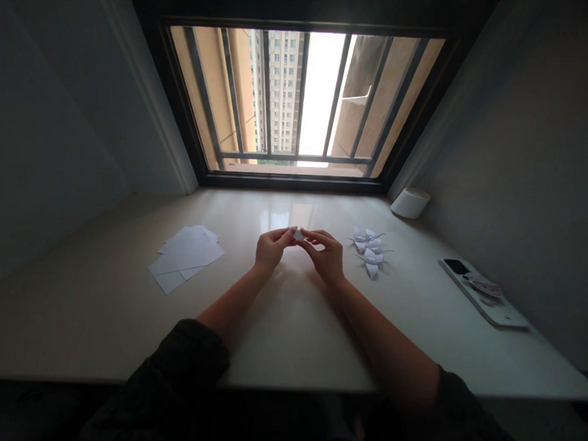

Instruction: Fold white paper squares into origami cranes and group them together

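Both hands meet above the middle of a pale tabletop (290,323). My left hand (271,248) and my right hand (326,254) each pinch a small folded white paper piece (299,234) held between their fingertips, just above the surface. A loose stack of white paper sheets (186,258) lies to the left of my left hand. Several folded white paper cranes (369,249) sit in a cluster just right of my right hand.
A white cylinder (410,203) lies at the back right corner by the wall. A phone-like flat device (484,291) with small items on it rests at the right. A barred window (303,98) spans the far side. Walls close in left and right.
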Action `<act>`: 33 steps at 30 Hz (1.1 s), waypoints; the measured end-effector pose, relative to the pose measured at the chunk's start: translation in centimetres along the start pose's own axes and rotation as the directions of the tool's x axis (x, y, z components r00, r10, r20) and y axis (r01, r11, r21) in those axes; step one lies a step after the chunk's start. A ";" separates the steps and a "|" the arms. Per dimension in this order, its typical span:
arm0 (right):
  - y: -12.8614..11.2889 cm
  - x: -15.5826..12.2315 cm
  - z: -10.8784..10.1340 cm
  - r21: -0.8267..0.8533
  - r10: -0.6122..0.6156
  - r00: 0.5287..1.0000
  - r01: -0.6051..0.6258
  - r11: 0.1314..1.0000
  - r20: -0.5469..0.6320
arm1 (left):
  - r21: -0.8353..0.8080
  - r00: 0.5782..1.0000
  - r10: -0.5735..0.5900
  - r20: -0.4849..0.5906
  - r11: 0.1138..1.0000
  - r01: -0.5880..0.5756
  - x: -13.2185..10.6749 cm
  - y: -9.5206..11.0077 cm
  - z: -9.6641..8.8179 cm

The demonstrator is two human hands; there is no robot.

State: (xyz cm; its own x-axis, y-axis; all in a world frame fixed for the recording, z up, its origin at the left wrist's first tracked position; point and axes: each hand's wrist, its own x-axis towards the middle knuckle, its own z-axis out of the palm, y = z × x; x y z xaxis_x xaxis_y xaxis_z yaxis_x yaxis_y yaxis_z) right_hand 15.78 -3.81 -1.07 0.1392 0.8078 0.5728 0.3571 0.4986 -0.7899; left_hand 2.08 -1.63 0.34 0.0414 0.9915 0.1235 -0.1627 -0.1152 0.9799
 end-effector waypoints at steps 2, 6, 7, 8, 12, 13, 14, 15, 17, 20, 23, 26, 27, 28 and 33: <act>0.0 0.0 0.0 -0.002 -0.002 1.000 0.002 1.000 -0.008 | 0.015 1.000 -0.011 -0.004 1.000 0.011 -0.1 0.2 0.0; -0.2 0.0 -0.1 -0.048 -0.012 1.000 0.011 0.999 -0.021 | 0.040 0.999 -0.040 -0.015 0.998 0.040 -0.1 0.3 0.0; -0.2 0.0 -0.1 -0.061 -0.016 1.000 0.014 0.998 -0.021 | 0.039 0.999 -0.038 -0.013 0.999 0.038 -0.1 0.3 -0.1; -0.3 0.0 0.0 -0.070 -0.021 1.000 0.020 0.997 -0.020 | 0.036 1.000 -0.030 -0.009 0.999 0.031 -0.1 0.2 -0.1; -0.5 0.0 0.0 -0.074 -0.048 0.998 0.046 0.996 -0.028 | 0.015 0.999 0.029 0.016 0.999 -0.029 -0.1 0.1 0.0; -0.5 0.0 0.0 -0.075 -0.049 0.998 0.047 0.996 -0.027 | 0.012 0.999 0.043 0.019 0.999 -0.043 -0.1 0.1 0.0; -0.6 0.0 0.0 -0.081 -0.048 0.999 0.046 0.996 -0.023 | 0.011 0.998 0.054 0.024 0.998 -0.055 -0.1 0.1 0.0; -0.6 0.1 -0.1 -0.090 -0.044 0.999 0.043 0.995 -0.018 | 0.013 0.997 0.064 0.031 0.998 -0.065 -0.1 0.1 0.1; -0.6 0.1 -0.1 -0.109 -0.041 0.999 0.040 0.993 -0.003 | 0.027 0.996 0.084 0.042 0.996 -0.085 -0.1 0.0 0.1; -0.4 0.2 0.0 -0.116 -0.050 0.999 0.052 0.992 0.020 | 0.088 0.991 0.126 0.038 0.988 -0.129 -0.1 -0.2 0.1; -0.1 0.3 0.2 -0.108 -0.068 0.997 0.071 0.992 0.030 | 0.146 0.988 0.151 0.029 0.977 -0.153 -0.1 -0.2 0.1; -0.1 0.2 0.2 -0.118 -0.087 0.996 0.088 0.989 0.016 | 0.151 0.988 0.148 0.030 0.977 -0.151 -0.3 0.0 0.2; -0.1 0.2 0.2 -0.125 -0.090 0.996 0.090 0.988 0.010 | 0.149 0.990 0.139 0.028 0.979 -0.142 -0.3 0.1 0.2; -0.1 0.2 0.2 -0.132 -0.091 0.996 0.090 0.987 0.005 | 0.147 0.992 0.127 0.025 0.981 -0.129 -0.4 0.2 0.2; -0.4 0.2 0.2 -0.134 -0.081 0.997 0.078 0.988 -0.015 | 0.133 0.995 0.097 0.026 0.986 -0.100 -0.5 0.3 0.4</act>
State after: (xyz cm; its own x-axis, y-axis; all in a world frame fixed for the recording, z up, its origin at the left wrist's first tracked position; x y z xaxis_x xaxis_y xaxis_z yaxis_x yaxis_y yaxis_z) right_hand 15.54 -3.80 -0.72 0.1235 0.7600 0.6381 0.4871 0.5138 -0.7062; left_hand 2.39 -2.19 0.64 0.0514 0.9737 0.2219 -0.0334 -0.2204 0.9748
